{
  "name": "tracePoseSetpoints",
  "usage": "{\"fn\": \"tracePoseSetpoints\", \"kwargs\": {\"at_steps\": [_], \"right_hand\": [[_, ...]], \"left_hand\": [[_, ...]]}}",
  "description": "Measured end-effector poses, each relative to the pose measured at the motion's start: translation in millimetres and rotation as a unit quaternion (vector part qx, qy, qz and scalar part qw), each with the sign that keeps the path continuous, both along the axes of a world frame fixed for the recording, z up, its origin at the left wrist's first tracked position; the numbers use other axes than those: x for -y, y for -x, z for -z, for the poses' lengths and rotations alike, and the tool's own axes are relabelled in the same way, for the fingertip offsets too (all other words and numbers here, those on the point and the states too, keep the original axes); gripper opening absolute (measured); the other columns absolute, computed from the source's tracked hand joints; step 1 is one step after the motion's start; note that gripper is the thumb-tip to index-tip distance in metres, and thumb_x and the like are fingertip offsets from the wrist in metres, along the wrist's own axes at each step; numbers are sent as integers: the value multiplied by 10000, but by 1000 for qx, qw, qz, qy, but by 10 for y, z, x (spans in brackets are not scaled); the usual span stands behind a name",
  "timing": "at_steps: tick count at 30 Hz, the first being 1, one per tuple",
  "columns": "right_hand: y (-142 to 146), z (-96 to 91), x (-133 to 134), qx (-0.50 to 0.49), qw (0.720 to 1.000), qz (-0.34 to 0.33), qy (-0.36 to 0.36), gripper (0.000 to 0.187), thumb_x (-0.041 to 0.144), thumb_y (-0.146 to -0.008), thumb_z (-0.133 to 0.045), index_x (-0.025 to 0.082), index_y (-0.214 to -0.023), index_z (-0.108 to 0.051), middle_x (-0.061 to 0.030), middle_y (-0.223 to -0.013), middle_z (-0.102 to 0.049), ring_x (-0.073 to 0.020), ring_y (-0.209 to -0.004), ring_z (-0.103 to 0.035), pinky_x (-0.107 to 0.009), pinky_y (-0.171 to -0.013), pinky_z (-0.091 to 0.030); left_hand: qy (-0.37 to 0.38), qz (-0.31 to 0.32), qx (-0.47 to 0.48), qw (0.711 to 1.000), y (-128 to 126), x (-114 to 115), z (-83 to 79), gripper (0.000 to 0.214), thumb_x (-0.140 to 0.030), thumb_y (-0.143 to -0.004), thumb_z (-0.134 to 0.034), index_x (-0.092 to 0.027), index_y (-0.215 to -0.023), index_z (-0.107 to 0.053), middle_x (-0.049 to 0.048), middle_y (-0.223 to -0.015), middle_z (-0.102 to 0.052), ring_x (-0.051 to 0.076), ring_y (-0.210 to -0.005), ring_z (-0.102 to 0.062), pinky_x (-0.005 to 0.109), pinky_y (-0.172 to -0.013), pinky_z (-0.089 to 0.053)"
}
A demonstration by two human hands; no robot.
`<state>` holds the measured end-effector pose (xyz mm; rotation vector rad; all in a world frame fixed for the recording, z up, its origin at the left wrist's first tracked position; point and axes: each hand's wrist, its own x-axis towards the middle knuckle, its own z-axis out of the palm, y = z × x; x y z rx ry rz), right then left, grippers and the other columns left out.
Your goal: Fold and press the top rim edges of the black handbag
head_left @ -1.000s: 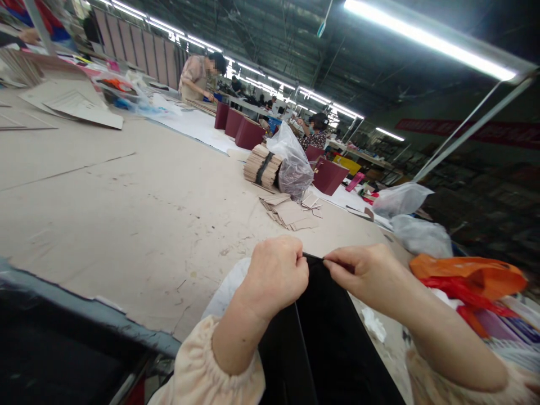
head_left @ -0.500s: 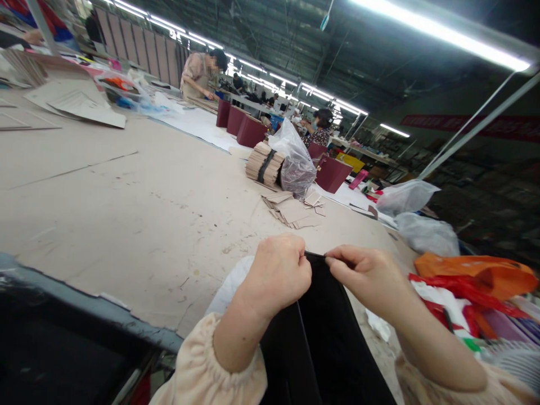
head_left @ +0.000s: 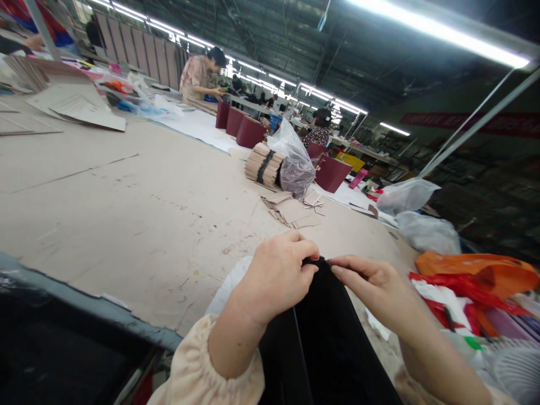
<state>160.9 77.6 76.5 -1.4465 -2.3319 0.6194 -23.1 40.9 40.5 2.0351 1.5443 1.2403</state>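
Observation:
A black fabric piece (head_left: 333, 343) with a straight raised seam or edge hangs toward me at the lower middle of the head view. My left hand (head_left: 276, 275) is closed on its top edge, thumb and fingers pinching the cloth. Close by on the right, the thumb and forefinger of my right hand (head_left: 371, 287) pinch at the same edge near its corner. A small gap separates the two sets of fingertips. Some white material (head_left: 230, 287) shows behind my left wrist.
Ahead on the table (head_left: 169, 225) lie a banded bundle of board pieces (head_left: 264, 164), loose card pieces (head_left: 291, 208) and a clear plastic bag (head_left: 295, 163). Maroon boxes (head_left: 333, 173) stand beyond. Orange and red bags (head_left: 476, 273) crowd the right. A co-worker (head_left: 200, 79) stands across the table.
My left hand's fingers have shifted right along the black edge and loosened from a fist into a pinch, closer to my right fingertips. The right hand has moved slightly right and down.

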Motion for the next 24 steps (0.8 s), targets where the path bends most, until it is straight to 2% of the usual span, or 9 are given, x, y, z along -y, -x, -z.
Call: {"fn": "tracePoseSetpoints", "kwargs": {"at_steps": [5, 10, 14, 19, 24], "right_hand": [[-94, 115, 106, -71, 997, -10, 23, 338, 389, -807, -552, 208, -1068, -666, -51, -999, -698, -228, -914, -639, -349, -820, -518], [-321, 390, 243, -145, 986, -27, 79, 467, 410, -829, -533, 225, -1258, -533, -85, -1133, -643, -235, -1005, -614, -364, -843, -523], [-348, 529, 336, -169, 985, 7, 45, 431, 447, -826, -520, 237, -1196, -585, -69, -1138, -645, -242, -1038, -599, -360, -849, -521], [-261, 514, 387, -197, 980, 16, -25, 378, 455, -829, -503, 227, -1096, -642, -57, -1091, -667, -231, -1000, -615, -355, -860, -510], [-291, 517, 358, -205, 978, 5, -35, 355, 436, -839, -483, 224, -1068, -652, -51, -1067, -676, -224, -965, -625, -352, -839, -509]], "left_hand": [[4, 2, -9, 1000, 26, -3, 5, 163, -143, -768, -523, -223, -816, -657, -6, -871, -634, 131, -806, -582, 244, -770, -452], [0, 12, -23, 1000, 30, 11, -23, 166, -127, -777, -521, -211, -834, -652, -6, -872, -643, 122, -817, -586, 242, -787, -455], [0, 5, -66, 998, -27, -11, -79, 133, -128, -760, -554, -204, -831, -636, -1, -885, -642, 129, -833, -587, 246, -791, -460], [-15, 15, -166, 986, -151, -97, -142, 153, -111, -759, -544, -204, -834, -640, 5, -934, -637, 130, -857, -586, 246, -806, -461], [-28, 34, -209, 977, -210, -175, -194, 142, -105, -772, -526, -179, -818, -639, 25, -895, -637, 128, -843, -588, 243, -790, -468]]}}
